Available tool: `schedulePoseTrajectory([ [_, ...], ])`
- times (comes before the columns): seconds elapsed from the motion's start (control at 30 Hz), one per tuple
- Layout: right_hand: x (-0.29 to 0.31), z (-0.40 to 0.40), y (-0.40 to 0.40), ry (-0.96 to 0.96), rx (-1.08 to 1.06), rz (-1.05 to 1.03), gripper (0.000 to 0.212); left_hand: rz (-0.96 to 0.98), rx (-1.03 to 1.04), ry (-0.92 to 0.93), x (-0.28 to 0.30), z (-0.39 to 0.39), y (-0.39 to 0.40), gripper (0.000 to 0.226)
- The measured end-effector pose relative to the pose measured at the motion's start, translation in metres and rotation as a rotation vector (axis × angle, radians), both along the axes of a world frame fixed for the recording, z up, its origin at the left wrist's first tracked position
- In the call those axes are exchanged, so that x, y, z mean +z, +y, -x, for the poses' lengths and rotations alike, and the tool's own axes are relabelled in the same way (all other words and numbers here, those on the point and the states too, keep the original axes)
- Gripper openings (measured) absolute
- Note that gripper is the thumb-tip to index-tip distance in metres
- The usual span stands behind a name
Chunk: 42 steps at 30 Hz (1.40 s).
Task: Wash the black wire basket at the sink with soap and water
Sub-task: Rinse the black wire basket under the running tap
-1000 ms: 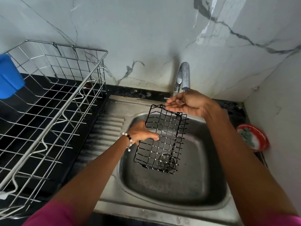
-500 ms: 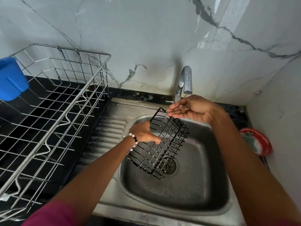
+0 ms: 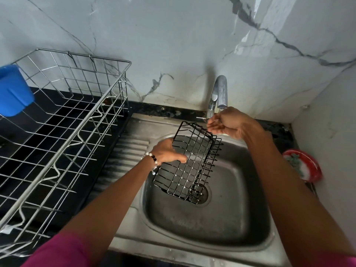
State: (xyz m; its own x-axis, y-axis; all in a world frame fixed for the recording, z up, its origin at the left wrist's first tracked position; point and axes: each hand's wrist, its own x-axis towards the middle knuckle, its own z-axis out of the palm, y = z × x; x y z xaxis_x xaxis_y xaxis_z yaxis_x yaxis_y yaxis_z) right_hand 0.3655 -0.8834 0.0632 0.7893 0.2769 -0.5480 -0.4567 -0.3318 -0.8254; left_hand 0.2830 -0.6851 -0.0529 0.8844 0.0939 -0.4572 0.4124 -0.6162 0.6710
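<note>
Over the steel sink, the left hand grips the black wire basket by its left side, thumb across the mesh, holding it tilted above the drain. Just under the tap spout, the right hand is cupped, fingers loosely curled and holding nothing, its fingertips close to the basket's far top corner. A beaded bracelet circles the left wrist. On the black desk to the left sits a silver dish rack, with a blue cup at its far left edge. A red dish rests right of the sink.
</note>
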Motion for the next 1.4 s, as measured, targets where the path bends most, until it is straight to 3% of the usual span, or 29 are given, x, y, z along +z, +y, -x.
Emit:
schedulePoseTrajectory([
  [0.17, -0.001, 0.002, 0.002, 0.058, 0.066, -0.086, 0.028, 0.034, 0.015, -0.001, -0.001, 0.001, 0.003, 0.071],
  [0.33, -0.012, -0.006, -0.006, -0.032, -0.037, 0.108, 0.018, 0.081, 0.035, 0.016, -0.003, 0.005, 0.008, 0.107],
  [0.47, -0.008, -0.001, -0.004, 0.01, 0.012, 0.042, 0.019, 0.098, 0.073, 0.03, -0.008, 0.004, 0.011, 0.103],
  [0.6, -0.01, -0.002, -0.005, -0.054, -0.028, 0.129, 0.015, 0.117, 0.089, 0.014, -0.008, 0.004, 0.01, 0.106],
  [0.7, -0.006, -0.004, -0.004, -0.002, 0.012, 0.03, 0.02, 0.132, 0.101, -0.004, -0.008, 0.005, 0.012, 0.111],
  [0.83, -0.004, -0.005, -0.001, -0.071, -0.019, 0.141, 0.02, 0.156, 0.135, -0.003, -0.012, 0.008, 0.015, 0.11],
  [1.0, 0.001, 0.003, 0.008, 0.08, 0.124, -0.147, 0.027, 0.207, 0.17, 0.023, -0.015, 0.01, 0.015, 0.103],
  [1.13, -0.006, -0.003, 0.004, 0.002, 0.016, 0.016, 0.021, 0.222, 0.179, 0.017, -0.015, 0.01, 0.01, 0.107],
  [1.3, 0.0, 0.0, -0.001, 0.056, 0.086, -0.143, 0.032, 0.252, 0.172, -0.002, -0.016, 0.005, 0.003, 0.111],
  [1.4, -0.001, 0.001, -0.004, -0.002, 0.047, -0.032, 0.024, 0.234, 0.172, -0.012, -0.018, 0.001, -0.002, 0.112],
])
